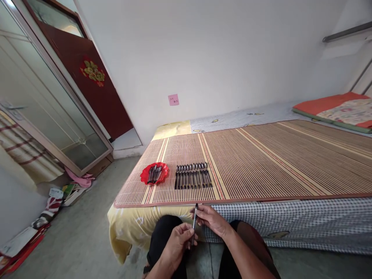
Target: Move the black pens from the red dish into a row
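Between my two hands a slim dark pen (194,220) is held nearly upright, just in front of the bed's edge and above my knees. My left hand (181,237) pinches its lower part between thumb and fingers. Higher up, near the top end, the fingers of my right hand (211,217) close on the same pen. On the mat beyond, several similar pens (192,176) lie side by side in a row. To their left, a red scalloped plate (141,178) holds a bunch of several more pens (154,173).
A striped bamboo mat (250,162) covers most of the bed, over yellow and checked sheets. A folded quilt (334,108) lies at the far right. Behind stands a white wall with a pink note (173,99). At left are a glass door (58,97) and items on the floor.
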A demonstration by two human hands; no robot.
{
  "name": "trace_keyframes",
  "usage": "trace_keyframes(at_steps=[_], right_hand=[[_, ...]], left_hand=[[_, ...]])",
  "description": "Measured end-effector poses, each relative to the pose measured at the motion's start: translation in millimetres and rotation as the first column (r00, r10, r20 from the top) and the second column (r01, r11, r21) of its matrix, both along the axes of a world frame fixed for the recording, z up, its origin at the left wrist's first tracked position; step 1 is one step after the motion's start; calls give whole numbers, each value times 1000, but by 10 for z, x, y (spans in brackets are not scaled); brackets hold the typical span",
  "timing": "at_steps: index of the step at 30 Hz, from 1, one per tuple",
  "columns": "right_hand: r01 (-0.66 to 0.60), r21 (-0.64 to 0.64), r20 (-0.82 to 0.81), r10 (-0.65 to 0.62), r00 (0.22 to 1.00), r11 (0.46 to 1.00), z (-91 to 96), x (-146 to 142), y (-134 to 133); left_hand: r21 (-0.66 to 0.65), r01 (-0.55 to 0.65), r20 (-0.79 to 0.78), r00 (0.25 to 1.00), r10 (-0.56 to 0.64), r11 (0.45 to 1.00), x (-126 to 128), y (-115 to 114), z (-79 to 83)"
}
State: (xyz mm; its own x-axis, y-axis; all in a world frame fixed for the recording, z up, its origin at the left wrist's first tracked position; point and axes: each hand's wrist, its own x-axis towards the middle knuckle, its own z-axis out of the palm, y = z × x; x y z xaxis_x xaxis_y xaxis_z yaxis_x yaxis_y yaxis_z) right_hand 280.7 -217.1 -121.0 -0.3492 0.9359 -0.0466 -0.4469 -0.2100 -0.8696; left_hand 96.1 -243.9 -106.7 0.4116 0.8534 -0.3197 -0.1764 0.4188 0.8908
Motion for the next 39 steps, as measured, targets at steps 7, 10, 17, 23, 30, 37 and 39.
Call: trace_keyframes(at_steps=[7,10,17,23,30,37,39], right_hand=[[-13,78,149,1,989,997,-2,-62,17],[1,66,141,-10,990,998,-27,-55,20],[45,133,175,-69,982,990,-78,-46,25],[229,44,88,-232,969,973,-60,33,65],[499,54,4,-500,866,865,14,397,123],[578,102,158,-587,794,810,-119,419,152],[579,139,201,-596,778,803,-127,430,133]], left_hand=[[102,-83,-93,991,92,991,18,44,-169],[103,-60,-116,991,72,993,26,32,-193],[160,4,-123,992,16,987,39,29,-76],[92,65,-86,995,-57,994,61,-78,-151],[2,89,-47,995,-89,996,5,-247,-340],[-57,72,-54,996,-75,996,36,-155,-560],[-79,101,-49,993,-105,992,38,-135,-690]])
